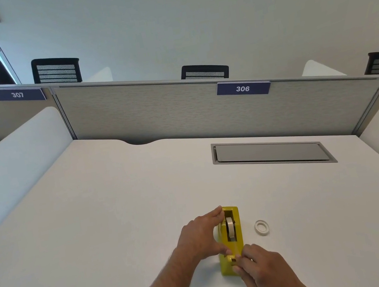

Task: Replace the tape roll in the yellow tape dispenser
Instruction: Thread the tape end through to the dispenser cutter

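Fingers [216,214] of the left hand [199,237] curl over the left side of the yellow tape dispenser [236,225], the forefinger reaching along its far top edge and the thumb pressing low on its near left flank, so that the hand is clamped on the body. Fingertips [238,257] of the right hand [266,272] are pinched together at the near end of the dispenser, by the cutter; whether a strip of tape lies between them is too small to tell.

Head view. Dispenser: standing upright on the white desk [96,220], near the front edge and slightly right of centre, its long axis running away from the viewer. Mounted tape roll [230,228]: seated on edge in the open well of the dispenser, pale cream. Second tape roll [261,227]: lying flat on the desk just to the right of the dispenser, apart from it and from both hands. Cable hatch [272,153]: grey, closed, set into the desk farther back on the right. Partition [178,110]: grey fabric panel behind the desk, bearing a blue label [243,88] marked 306. Chair backs [204,72]: black, visible above the partition.
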